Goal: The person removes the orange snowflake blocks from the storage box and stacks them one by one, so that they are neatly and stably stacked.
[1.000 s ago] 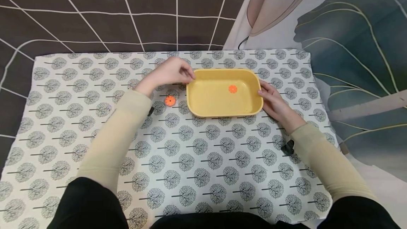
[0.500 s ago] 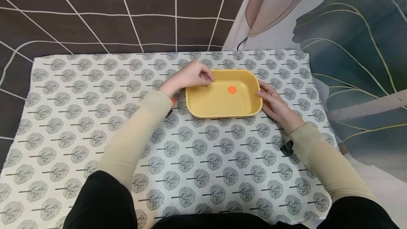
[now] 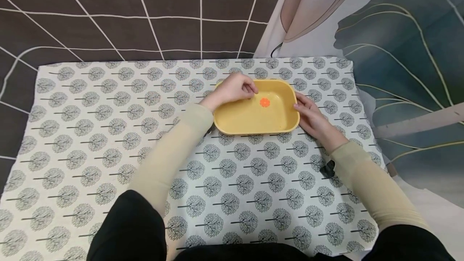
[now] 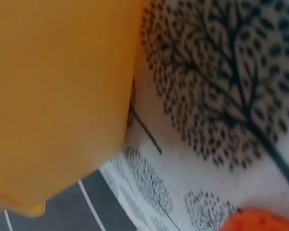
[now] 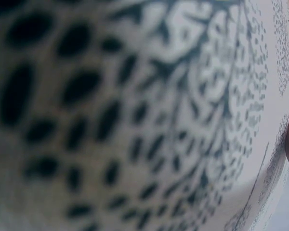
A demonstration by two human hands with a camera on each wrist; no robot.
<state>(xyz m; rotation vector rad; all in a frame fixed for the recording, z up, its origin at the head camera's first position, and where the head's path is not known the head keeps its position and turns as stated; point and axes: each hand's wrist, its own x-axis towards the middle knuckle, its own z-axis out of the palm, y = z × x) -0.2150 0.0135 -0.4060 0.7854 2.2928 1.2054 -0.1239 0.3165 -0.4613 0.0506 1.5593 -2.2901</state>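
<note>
A yellow rectangular tub [image 3: 250,122] with rounded corners stands on the cloth, and a flat orange round piece with a notched edge [image 3: 264,102] lies in it. My left hand [image 3: 235,87] reaches over the tub's left part, fingers loosely curled a little left of that piece. I see nothing between the fingers. My right hand [image 3: 314,117] holds the tub's right end, thumb at the rim. In the left wrist view, the tub's side wall [image 4: 62,86] fills the left, and a second orange piece [image 4: 257,221] shows on the cloth at the bottom. My left arm hides it from the head view.
A white cloth with a tree print [image 3: 108,132] covers the table. Behind it hangs a dark sheet with white grid lines [image 3: 174,3], and a leaf-patterned curtain [image 3: 391,51] hangs at the right.
My left hand has moved right, from the tub's left rim to over its inside. My left forearm now covers the orange piece on the cloth. The right hand stays at the tub's right end.
</note>
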